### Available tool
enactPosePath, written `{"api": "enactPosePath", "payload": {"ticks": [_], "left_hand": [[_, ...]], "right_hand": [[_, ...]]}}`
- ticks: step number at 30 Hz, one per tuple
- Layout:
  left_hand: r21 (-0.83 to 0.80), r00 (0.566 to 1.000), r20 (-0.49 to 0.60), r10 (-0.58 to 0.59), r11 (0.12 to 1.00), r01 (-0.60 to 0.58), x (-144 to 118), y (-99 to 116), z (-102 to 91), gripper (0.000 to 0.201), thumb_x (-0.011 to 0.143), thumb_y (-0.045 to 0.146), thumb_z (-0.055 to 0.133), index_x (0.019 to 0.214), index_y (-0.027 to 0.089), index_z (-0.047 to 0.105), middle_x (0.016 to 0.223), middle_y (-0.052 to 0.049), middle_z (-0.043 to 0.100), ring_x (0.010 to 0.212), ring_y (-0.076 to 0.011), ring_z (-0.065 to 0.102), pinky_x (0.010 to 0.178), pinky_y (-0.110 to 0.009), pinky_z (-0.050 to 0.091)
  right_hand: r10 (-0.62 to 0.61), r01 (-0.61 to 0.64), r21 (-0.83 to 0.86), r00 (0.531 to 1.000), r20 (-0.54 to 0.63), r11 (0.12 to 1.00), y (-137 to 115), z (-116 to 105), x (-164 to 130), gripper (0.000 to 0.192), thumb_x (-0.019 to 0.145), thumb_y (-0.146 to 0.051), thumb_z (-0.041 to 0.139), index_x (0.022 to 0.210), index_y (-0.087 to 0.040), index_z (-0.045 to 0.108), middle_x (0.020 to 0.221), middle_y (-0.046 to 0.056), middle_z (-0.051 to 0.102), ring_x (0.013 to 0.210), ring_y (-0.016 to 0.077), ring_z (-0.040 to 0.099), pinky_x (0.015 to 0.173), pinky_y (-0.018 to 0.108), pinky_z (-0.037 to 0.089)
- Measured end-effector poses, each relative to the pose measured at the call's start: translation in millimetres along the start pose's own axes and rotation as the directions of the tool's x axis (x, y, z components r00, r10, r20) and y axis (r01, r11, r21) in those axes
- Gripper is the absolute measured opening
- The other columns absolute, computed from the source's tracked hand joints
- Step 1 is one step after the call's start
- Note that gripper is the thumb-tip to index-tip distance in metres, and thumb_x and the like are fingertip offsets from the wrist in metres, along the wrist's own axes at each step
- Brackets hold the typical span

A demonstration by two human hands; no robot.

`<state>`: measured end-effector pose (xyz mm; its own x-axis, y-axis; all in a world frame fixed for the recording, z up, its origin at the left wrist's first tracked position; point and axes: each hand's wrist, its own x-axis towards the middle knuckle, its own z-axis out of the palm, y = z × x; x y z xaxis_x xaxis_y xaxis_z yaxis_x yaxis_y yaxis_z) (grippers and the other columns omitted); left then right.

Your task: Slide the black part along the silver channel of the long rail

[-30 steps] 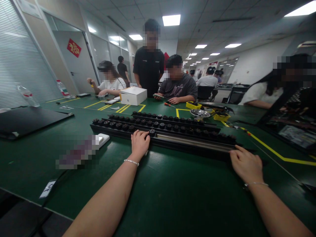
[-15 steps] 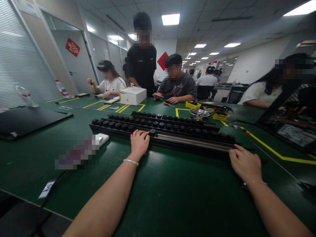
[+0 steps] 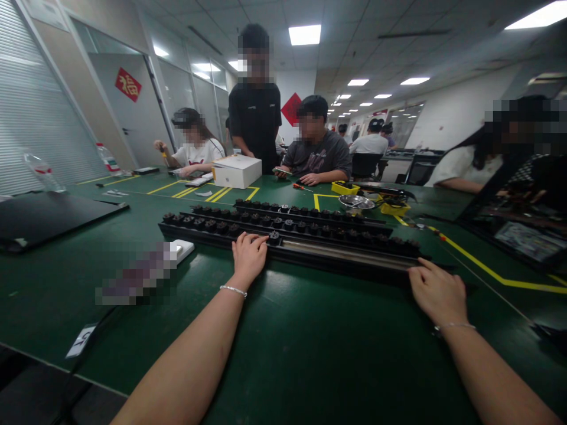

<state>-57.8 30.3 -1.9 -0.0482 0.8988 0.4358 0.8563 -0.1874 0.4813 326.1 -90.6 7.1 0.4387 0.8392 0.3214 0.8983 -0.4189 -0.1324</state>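
A long black rail (image 3: 341, 251) lies across the table in front of me. Round black pieces that look like sockets fill its left part, while a bare metallic channel shows in its right part. My left hand (image 3: 248, 258) has its fingers bent over the rail's near edge, close beside the last round socket piece (image 3: 274, 237). At the rail's right end, my right hand (image 3: 437, 292) is closed around the edge, thumb in front and fingers on top. Just behind lie more black rails (image 3: 370, 222) set with similar round pieces.
On the green table (image 3: 310, 348) are a white box (image 3: 237, 172), a metal bowl (image 3: 357, 203), yellow trays (image 3: 345, 188) and a black panel (image 3: 57, 215). A partly blurred device with a cable (image 3: 104, 321) lies left of my forearm. Several people are around the table.
The whole view shifts slightly. Both hands keep their places on the rail, with no visible change in their hold.
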Motion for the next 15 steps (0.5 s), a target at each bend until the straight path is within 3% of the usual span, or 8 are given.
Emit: {"api": "enactPosePath", "payload": {"ticks": [8, 15], "left_hand": [[-0.004, 0.996, -0.023, 0.081, 0.997, -0.081, -2.6, 3.1, 1.6, 0.030, 0.087, 0.021, 0.043, 0.107, 0.025, 0.064, 0.120, -0.003, 0.062, 0.130, -0.0230, 0.040, 0.114, -0.051, 0.018], [0.008, 0.994, -0.008, 0.113, 0.994, -0.112, -1.8, 3.8, 1.5, 0.029, 0.086, 0.021, 0.042, 0.104, 0.026, 0.064, 0.116, -0.002, 0.066, 0.125, -0.0240, 0.045, 0.113, -0.053, 0.019]], "right_hand": [[-0.023, 0.028, 0.055, 0.996, -0.090, 0.998, 2.5, 6.0, 1.1, 0.050, 0.087, -0.040, 0.026, 0.085, -0.018, 0.071, 0.130, 0.012, 0.056, 0.116, 0.0345, 0.050, 0.101, 0.063, 0.030], [-0.014, 0.018, 0.061, 0.997, -0.071, 0.998, 4.1, 5.9, 2.3, 0.052, 0.088, -0.042, 0.025, 0.085, -0.019, 0.071, 0.131, 0.011, 0.055, 0.118, 0.0338, 0.049, 0.103, 0.062, 0.029]]}}
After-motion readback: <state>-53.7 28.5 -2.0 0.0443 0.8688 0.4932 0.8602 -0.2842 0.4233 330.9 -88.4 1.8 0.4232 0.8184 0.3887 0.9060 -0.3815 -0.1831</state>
